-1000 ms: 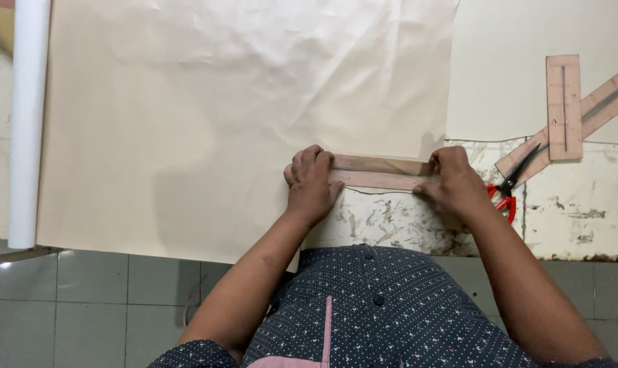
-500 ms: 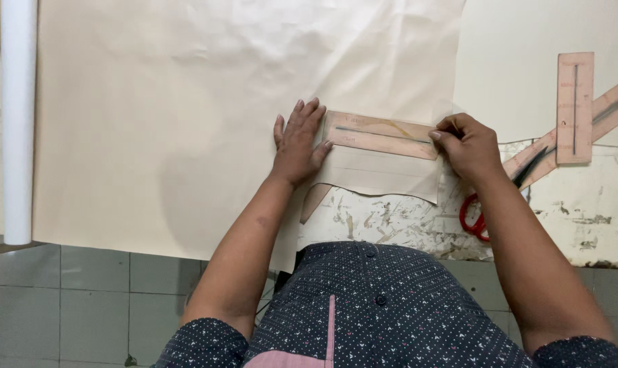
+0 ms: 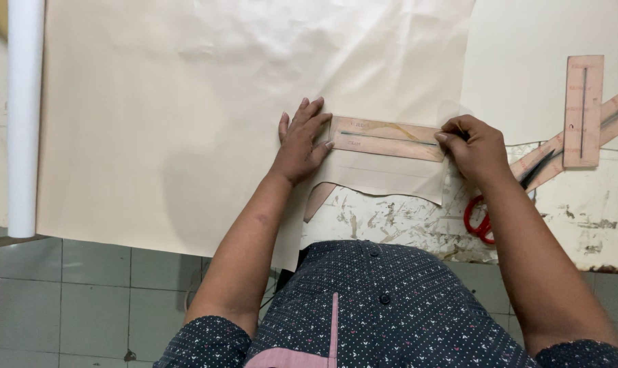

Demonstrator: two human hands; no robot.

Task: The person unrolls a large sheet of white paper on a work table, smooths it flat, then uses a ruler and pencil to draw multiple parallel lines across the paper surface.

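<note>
Pink slotted ruler (image 3: pixel 387 138) lies flat on cream paper (image 3: pixel 186 116).

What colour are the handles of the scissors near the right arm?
Red; the scissors show in the head view, partly hidden by the right forearm.

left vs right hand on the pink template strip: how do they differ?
The left hand lies flat, fingers spread, on the pink template strip's left end; the right hand is curled at its right end, fingertips pinched. The left hand rests partly on the cream paper; the right hand sits nearer the red-handled scissors. Both touch the strip.
</note>
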